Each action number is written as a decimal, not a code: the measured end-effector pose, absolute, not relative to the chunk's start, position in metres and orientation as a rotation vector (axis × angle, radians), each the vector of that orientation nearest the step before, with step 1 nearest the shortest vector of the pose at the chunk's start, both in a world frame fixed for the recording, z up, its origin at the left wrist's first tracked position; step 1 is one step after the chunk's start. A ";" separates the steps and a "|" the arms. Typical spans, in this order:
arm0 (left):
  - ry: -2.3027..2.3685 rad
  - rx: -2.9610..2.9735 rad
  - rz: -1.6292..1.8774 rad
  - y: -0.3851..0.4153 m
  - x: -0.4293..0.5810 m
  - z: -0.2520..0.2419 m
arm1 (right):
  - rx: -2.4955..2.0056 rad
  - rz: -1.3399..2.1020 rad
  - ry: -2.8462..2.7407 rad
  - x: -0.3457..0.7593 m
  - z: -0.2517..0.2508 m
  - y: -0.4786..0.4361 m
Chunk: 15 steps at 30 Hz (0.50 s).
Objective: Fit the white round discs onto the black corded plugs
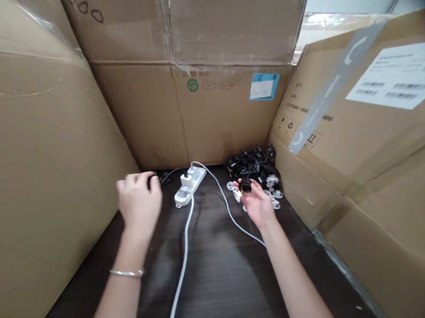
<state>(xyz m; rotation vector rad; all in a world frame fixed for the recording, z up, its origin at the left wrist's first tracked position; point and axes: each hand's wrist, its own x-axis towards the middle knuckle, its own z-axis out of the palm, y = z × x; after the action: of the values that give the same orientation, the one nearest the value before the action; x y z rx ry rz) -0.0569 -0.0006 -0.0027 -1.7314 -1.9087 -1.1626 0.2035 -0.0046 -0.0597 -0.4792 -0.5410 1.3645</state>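
Note:
My right hand (258,202) holds a small black cup-shaped part (246,185) with a yellow ring inside its open end. Near its fingertips is a white plastic piece (238,196); I cannot tell if it is held or attached. My left hand (139,199), slightly blurred, is closed with thumb and fingers curled together; what they grip, if anything, is hidden. Beside those fingers lies a tangle of dark and red wires (166,177), and a thin dark cable (175,171) runs from there toward the white power strip (199,179).
Black parts (252,162) lie heaped at the back right, with several clear-white plastic pieces (275,194) in front. A white plug (186,180) sits in the strip. A thick white cord (184,261) and a thinner one (230,213) cross the dark surface. Cardboard boxes (225,124) enclose it.

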 end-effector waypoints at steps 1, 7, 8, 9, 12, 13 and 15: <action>-1.813 -1.833 -1.266 -0.011 -0.034 -0.004 | -0.457 1.424 -0.517 0.200 -0.058 -0.007; -1.465 -2.472 -1.558 -0.040 0.048 -0.050 | -0.413 1.528 -0.594 0.177 -0.058 -0.020; -1.485 -2.485 -1.586 -0.041 0.049 -0.058 | -0.407 1.536 -0.633 0.175 -0.059 -0.022; -1.510 -2.498 -1.606 -0.041 0.048 -0.064 | -0.401 1.548 -0.671 0.174 -0.060 -0.023; -1.597 -2.555 -1.712 -0.039 0.042 -0.073 | -0.398 1.578 -0.743 0.172 -0.061 -0.025; -1.629 -2.594 -1.774 -0.038 0.040 -0.073 | -0.401 1.579 -0.750 0.172 -0.062 -0.025; -1.665 -2.705 -1.887 -0.037 0.039 -0.071 | -0.413 1.572 -0.750 0.173 -0.063 -0.024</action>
<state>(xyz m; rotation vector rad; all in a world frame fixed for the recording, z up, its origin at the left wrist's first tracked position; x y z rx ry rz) 0.0389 -0.0365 -0.0711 -2.7047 -1.6650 -1.8873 0.1729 -0.0238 -0.0626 -0.4131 -0.7495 1.5715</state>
